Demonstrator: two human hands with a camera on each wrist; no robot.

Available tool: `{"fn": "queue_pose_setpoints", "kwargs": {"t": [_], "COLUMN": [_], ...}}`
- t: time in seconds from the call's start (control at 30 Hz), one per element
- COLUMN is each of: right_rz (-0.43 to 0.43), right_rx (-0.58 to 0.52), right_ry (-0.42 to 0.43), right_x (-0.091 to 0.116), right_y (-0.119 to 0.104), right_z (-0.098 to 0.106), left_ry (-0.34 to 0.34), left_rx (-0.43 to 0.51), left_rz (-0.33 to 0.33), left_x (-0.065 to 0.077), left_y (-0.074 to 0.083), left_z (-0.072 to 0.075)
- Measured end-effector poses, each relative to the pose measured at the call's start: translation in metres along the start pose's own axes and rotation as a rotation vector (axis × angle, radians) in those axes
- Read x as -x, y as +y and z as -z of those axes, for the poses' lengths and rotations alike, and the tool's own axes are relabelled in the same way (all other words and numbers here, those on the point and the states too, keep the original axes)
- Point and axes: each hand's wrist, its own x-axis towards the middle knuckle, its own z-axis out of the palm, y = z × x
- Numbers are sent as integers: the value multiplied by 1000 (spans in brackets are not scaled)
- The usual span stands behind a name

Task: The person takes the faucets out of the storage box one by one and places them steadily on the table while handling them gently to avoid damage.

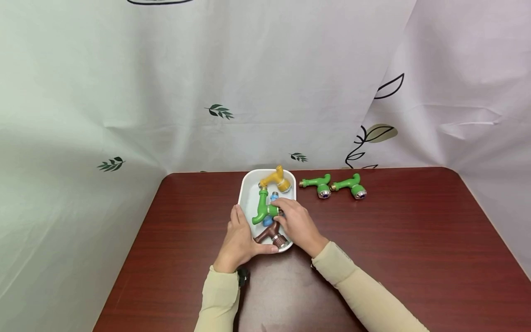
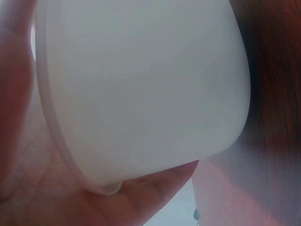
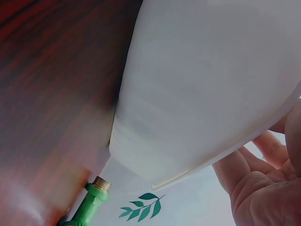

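Observation:
A white plastic tray point(image 1: 247, 193) stands on the table, with its outer wall point(image 2: 150, 89) filling much of the left wrist view. My left hand point(image 1: 239, 242) holds its near left corner, fingers along the left side and thumb across the front rim. With fingers and thumb, my right hand point(image 1: 299, 224) grips a green tap point(image 1: 262, 207) by its knob end, over the tray. Beneath that lies a blue tap point(image 1: 268, 221), partly hidden. A brown tap point(image 1: 267, 233) is at the tray's near end, and a yellow tap point(image 1: 274, 177) at its far end.
Two more green taps, one nearer the tray point(image 1: 317, 183) and one farther right point(image 1: 350, 184), lie on the red-brown wooden table point(image 1: 398, 230) near its back edge. Behind the table hangs a pale cloth point(image 1: 265, 83) with leaf prints.

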Motion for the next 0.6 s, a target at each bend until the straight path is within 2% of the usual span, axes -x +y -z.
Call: {"fn": "queue_pose_setpoints", "kwargs": {"t": [0.6], "right_rz": [-31], "right_rx": [42], "right_ry": [90], "right_x": [7], "right_y": [-5], "right_z": [13], "left_ry": [8], "left_rx": [23], "left_rz": [-1], "left_x": [0], "left_y": [-1], "left_z": [-1]}}
